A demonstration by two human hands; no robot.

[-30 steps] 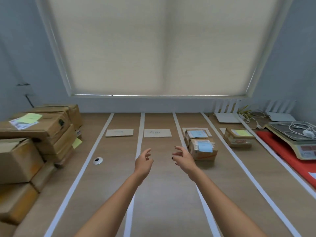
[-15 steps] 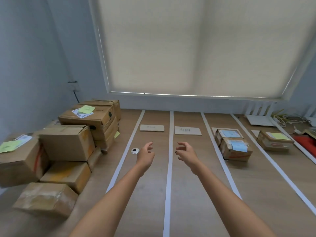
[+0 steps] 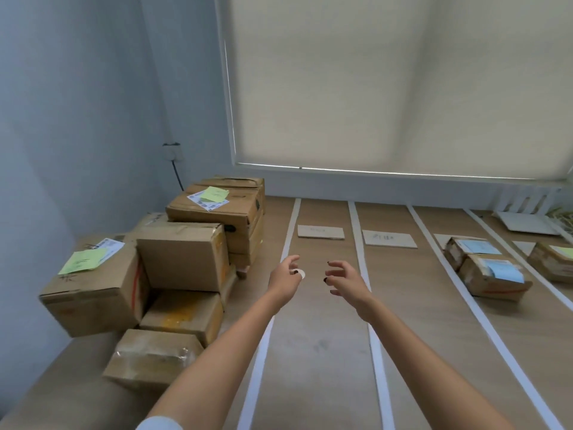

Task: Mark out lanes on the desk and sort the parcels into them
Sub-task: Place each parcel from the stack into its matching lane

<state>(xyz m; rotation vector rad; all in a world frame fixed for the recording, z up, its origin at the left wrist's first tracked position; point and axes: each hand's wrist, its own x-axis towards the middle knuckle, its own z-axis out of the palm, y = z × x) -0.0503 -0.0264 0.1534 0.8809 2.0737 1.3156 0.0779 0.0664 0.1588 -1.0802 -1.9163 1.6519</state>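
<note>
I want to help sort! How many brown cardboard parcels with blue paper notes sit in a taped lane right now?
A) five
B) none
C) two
C: two brown cardboard parcels with blue paper notes, the nearer and the farther, sit between white tape strips.

Parcels piled at the desk's left end, taped lanes running to the right.

The stack of boxes (image 3: 173, 274) sits left of the first tape strip (image 3: 273, 305). Beyond the hands, one card (image 3: 321, 232) lies in the first lane and another card (image 3: 389, 239) in the second. Two parcels (image 3: 486, 268) lie one behind the other in the third lane, with a further parcel (image 3: 555, 263) to their right.
</note>
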